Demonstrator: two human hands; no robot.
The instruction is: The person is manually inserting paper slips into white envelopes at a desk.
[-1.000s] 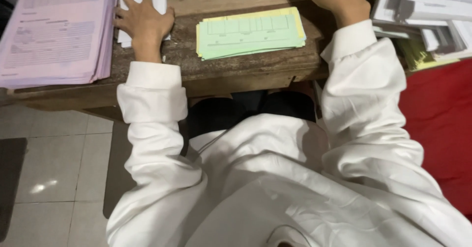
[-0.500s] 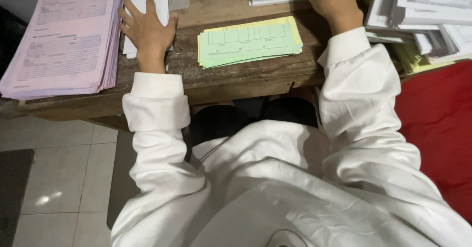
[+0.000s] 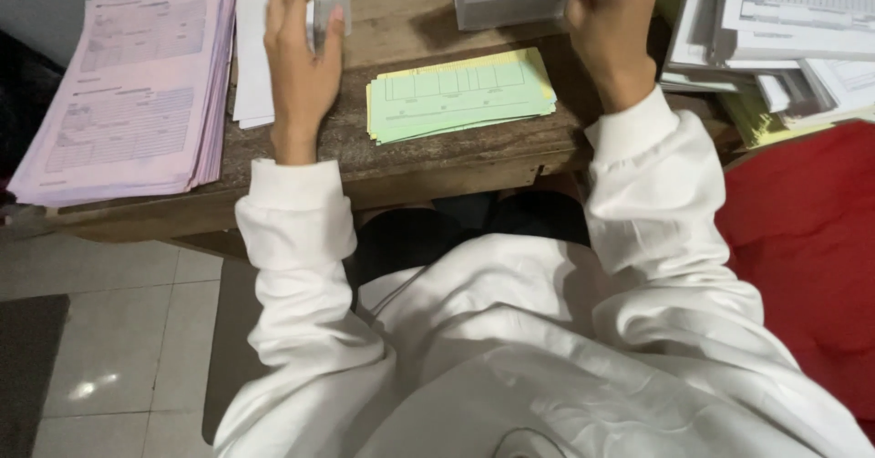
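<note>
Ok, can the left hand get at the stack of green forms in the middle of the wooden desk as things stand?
Probably yes. The left hand is raised over the white paper pile just left of the green forms stack, gripping a sheet. Only bare wooden desk lies between, though that sheet occupies its fingers.

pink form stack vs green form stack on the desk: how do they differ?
Colour: the pink form stack is pale pink throughout; the green form stack is light green with yellow sheets showing at its far edge.
Size: the pink sheets are clearly larger than the green slips.
Place: pink lies at the desk's left end, outside the left hand; green lies between both hands.
Shared: both are printed forms lying flat, and no hand touches either.
</note>
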